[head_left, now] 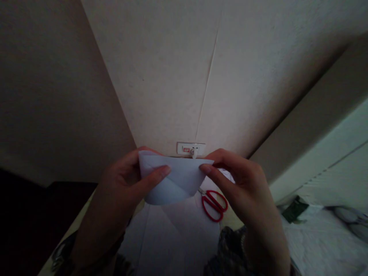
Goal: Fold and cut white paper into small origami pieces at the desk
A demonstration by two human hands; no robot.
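— Where's the folded paper (pixel 175 180)?
— Up in the air over the far part of the bench (pixel 82 216), straight edge on top, rounded edge hanging down.
— Who has it?
— Both. The left grip (pixel 120 188) pinches its left end, thumb laid across the front and fingers behind. The right grip (pixel 241 184) pinches the top right corner, thumb in front.
— What's underneath?
— A larger white sheet (pixel 172 234) lying flat on the bench, with creases running along it. Red scissors (pixel 214 205) lie at its right side, toward the bench's far right corner, their blade tips hidden behind the folded paper.
— And beyond?
— A wall socket (pixel 191 148) just behind the paper's top edge, with something plugged in. Past the bench's right edge is a bed (pixel 316 241) with a dark green thing (pixel 294 209) on it. It's too dim to tell what.
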